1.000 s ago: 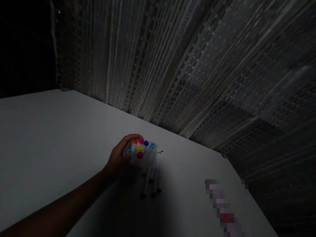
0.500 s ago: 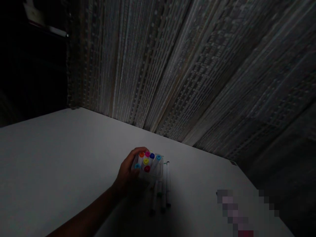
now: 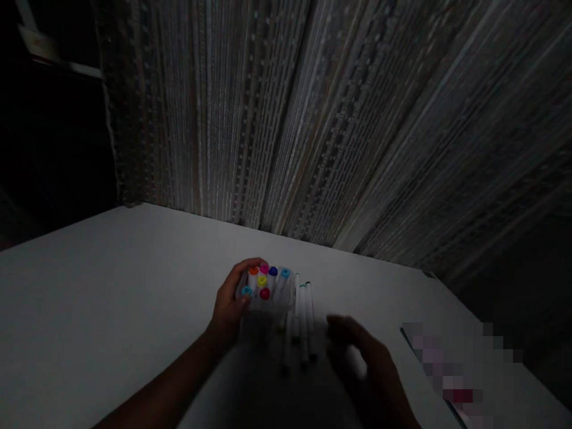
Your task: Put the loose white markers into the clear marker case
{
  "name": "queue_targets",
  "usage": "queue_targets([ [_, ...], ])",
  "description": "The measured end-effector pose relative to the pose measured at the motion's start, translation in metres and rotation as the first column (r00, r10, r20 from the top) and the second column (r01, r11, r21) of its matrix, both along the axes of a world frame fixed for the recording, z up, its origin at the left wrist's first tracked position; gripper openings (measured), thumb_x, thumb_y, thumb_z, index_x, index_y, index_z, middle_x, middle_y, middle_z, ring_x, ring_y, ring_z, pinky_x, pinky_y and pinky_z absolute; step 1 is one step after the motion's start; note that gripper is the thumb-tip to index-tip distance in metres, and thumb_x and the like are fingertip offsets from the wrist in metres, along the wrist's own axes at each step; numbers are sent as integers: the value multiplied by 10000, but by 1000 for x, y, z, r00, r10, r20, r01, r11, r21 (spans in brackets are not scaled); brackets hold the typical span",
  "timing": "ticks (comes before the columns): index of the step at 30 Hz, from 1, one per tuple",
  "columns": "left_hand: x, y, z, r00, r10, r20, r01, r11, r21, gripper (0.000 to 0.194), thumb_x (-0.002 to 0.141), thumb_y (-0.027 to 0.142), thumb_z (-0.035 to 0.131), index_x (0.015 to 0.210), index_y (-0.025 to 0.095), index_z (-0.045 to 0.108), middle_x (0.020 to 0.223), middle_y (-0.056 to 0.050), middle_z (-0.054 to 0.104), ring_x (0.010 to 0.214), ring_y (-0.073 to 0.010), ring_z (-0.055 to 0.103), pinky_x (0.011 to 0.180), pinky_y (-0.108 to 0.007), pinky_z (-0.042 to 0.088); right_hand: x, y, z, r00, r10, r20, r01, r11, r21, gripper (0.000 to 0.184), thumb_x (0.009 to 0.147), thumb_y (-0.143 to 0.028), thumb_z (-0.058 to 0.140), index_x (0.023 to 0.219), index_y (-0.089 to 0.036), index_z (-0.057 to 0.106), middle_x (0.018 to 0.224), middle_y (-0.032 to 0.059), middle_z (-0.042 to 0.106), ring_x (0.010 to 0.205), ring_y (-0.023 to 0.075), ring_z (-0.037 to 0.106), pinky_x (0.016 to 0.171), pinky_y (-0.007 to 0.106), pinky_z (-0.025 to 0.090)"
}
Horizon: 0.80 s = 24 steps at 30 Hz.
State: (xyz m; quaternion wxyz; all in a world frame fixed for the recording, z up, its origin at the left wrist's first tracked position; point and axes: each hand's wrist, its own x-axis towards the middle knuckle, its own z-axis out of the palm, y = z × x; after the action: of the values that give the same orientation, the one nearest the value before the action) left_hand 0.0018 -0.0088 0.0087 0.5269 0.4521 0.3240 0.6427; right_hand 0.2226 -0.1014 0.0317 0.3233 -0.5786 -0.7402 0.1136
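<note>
The right hand (image 3: 375,360) has come into the picture. It is blurry, with bent fingers, just right of the loose pens (image 3: 303,319). A pale thing (image 3: 39,45) has come in at the top left.

dim room: curtain (image 3: 250,119), white table (image 3: 147,274)

The person has a bare left hand (image 3: 227,308) with a round-tipped thumb (image 3: 242,305), a long bare left arm (image 3: 165,375) that gets thinner near the wrist (image 3: 211,341), and a bare right hand (image 3: 373,351) that looks blurry.
</note>
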Motion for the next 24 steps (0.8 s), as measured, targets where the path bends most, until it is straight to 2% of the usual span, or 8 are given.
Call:
queue_targets([
  [2,1,0,-1,1000,-3,30,2,1000,28,885,382,684,721,1059,151,518,1092,-45,579,934,-79,594,759,-114,514,-13,40,-10,992,-6,-125,32,977,213,342,900,-431,396,1034,-214,624,801,56,641,689,161,595,620,319,513],
  [4,2,1,-4,999,-7,40,4,998,55,847,406,663,723,1054,157,521,1076,-33,582,930,-75,600,758,-110,521,-23,70,-24,985,17,-172,52,920,389,292,909,-364,410,998,-152,591,815,66,635,703,141,593,598,270,505],
  [7,3,3,-7,999,-8,41,5,997,74,797,444,642,717,1059,173,521,1081,-21,582,941,-77,603,765,-114,534,-26,87,-40,994,19,-106,41,846,531,238,921,-306,403,1012,-143,550,829,69,618,729,138,583,609,264,505],
  [9,4,5,-10,999,3,36,-6,998,65,793,444,648,717,1056,181,525,1086,-16,583,951,-77,600,764,-114,539,-22,84,-47,997,36,-64,7,826,564,227,928,-304,396,1040,-157,527,843,66,607,741,140,580,612,273,506],
  [14,3,7,-14,999,38,-2,-38,998,56,805,455,653,703,1072,168,523,1141,-41,571,966,-80,585,764,-122,535,-17,76,-54,993,80,-87,-23,852,523,212,934,-299,403,1094,-193,493,862,49,591,747,134,580,608,270,508],
  [17,2,6,-15,999,18,-29,-17,999,38,816,474,664,673,1103,173,500,1172,-53,561,969,-91,588,779,-145,536,-17,76,-55,994,86,-69,-36,844,535,214,935,-302,405,1099,-196,492,864,52,598,743,134,589,601,259,513],
  [21,2,5,-11,999,29,-44,-28,999,14,802,469,640,678,1099,181,491,1154,-45,572,976,-87,593,794,-139,540,-17,78,-55,998,53,-42,-19,812,583,208,930,-287,411,1076,-179,512,837,55,618,716,129,602,590,239,520],
  [24,2,3,-7,999,8,-37,-8,1000,-10,888,407,681,694,1115,190,480,1192,-36,550,1018,-92,585,793,-129,546,-18,76,-48,998,43,-46,-10,830,557,209,920,-280,422,1050,-164,539,837,64,634,724,136,612,607,241,527],
])
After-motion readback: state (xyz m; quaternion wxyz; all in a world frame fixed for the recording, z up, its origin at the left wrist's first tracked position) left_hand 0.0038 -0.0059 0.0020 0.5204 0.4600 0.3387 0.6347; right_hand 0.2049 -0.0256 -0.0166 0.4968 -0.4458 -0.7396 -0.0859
